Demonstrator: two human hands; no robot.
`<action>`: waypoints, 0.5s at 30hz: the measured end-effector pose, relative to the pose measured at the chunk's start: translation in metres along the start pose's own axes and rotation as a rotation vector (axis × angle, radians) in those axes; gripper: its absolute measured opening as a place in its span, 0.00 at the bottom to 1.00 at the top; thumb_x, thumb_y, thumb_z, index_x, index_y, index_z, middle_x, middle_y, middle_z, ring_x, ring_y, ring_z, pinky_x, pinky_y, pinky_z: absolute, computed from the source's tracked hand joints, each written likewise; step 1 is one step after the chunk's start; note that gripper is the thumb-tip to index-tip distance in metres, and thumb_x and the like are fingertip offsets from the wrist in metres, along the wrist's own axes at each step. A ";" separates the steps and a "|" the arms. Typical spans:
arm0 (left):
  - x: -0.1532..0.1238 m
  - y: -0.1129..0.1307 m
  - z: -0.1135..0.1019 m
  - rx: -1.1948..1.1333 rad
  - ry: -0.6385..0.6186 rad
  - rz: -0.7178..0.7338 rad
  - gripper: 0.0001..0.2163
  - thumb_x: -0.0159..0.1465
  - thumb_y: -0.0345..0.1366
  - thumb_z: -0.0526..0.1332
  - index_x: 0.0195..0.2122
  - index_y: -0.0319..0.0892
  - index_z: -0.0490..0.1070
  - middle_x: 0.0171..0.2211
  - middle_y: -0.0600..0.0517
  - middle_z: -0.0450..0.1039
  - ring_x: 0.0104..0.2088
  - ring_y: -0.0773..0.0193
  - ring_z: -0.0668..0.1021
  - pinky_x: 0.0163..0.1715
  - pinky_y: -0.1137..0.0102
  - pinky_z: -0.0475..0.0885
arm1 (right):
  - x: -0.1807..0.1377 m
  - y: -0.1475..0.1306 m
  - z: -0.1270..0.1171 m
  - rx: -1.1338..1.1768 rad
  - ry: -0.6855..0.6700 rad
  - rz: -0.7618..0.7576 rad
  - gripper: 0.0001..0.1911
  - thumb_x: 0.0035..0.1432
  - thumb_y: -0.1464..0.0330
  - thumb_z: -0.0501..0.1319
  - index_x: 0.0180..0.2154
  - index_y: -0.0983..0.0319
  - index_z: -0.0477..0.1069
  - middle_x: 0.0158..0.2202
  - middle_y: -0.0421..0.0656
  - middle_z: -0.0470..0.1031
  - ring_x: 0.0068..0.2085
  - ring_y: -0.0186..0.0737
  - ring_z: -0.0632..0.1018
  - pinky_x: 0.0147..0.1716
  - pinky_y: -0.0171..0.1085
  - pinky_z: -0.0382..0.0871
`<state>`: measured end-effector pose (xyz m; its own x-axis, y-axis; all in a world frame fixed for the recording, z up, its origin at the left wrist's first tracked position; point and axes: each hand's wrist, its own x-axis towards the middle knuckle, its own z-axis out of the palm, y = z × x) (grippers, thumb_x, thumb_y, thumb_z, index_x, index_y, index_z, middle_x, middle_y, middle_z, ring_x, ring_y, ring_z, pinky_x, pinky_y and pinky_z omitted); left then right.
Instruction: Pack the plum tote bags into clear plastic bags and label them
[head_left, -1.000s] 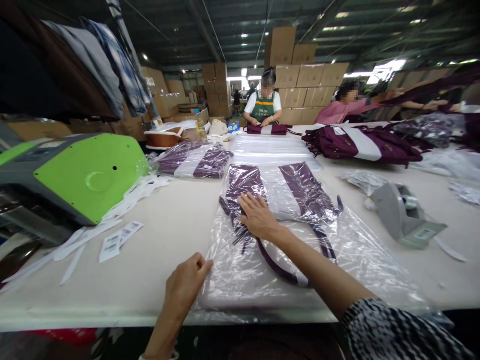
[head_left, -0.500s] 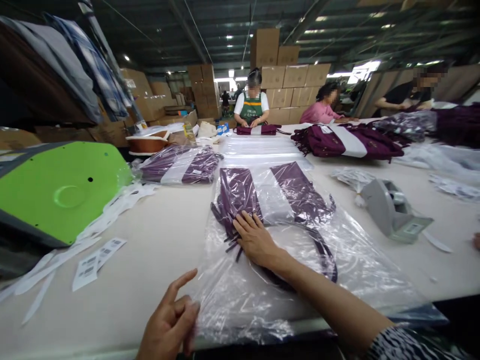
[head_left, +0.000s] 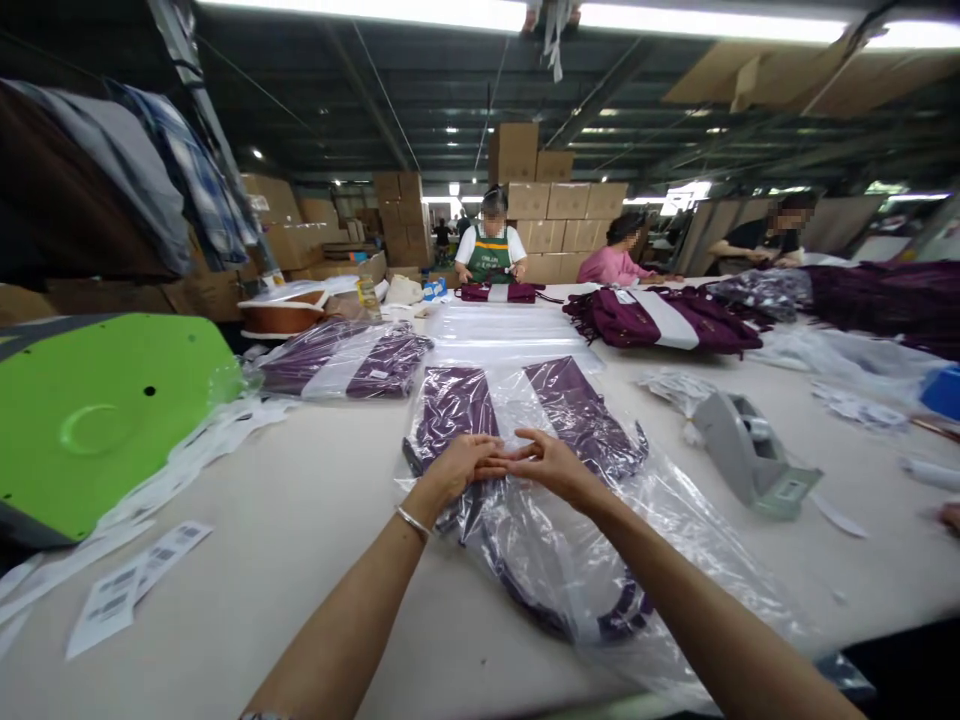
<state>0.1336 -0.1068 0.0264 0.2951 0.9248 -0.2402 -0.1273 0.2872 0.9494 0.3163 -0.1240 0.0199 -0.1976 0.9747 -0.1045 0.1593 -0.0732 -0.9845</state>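
A clear plastic bag (head_left: 675,540) lies on the white table (head_left: 315,520) in front of me, with a folded purple and white garment (head_left: 577,410) inside it. My left hand (head_left: 457,465) and my right hand (head_left: 544,462) meet over the middle of the bag, fingertips touching. Both hands pinch the bag's film above the garment's dark straps (head_left: 525,590). A thin bracelet sits on my left wrist.
A green machine cover (head_left: 97,410) stands at the left beside loose barcode labels (head_left: 127,585). Another bagged garment (head_left: 345,360) lies behind it, and empty bags (head_left: 510,325) are stacked farther back. A grey tape dispenser (head_left: 742,455) sits at the right. Three people work at the far end near purple garments (head_left: 660,320).
My left hand came up from the table's near edge to the middle of the bag. My right hand lifted off its flat press and now pinches the film beside the left.
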 end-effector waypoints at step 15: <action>-0.038 -0.015 -0.067 1.251 0.229 0.347 0.11 0.62 0.45 0.61 0.34 0.44 0.77 0.34 0.49 0.77 0.39 0.56 0.75 0.43 0.63 0.67 | 0.027 0.021 -0.006 0.053 -0.022 0.094 0.13 0.45 0.67 0.71 0.35 0.64 0.75 0.25 0.37 0.75 0.24 0.32 0.73 0.22 0.31 0.69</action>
<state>0.0609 -0.1296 0.0079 0.2429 0.9597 0.1413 0.8294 -0.2810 0.4828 0.3205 -0.0976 -0.0023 -0.2052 0.9583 -0.1987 0.1268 -0.1753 -0.9763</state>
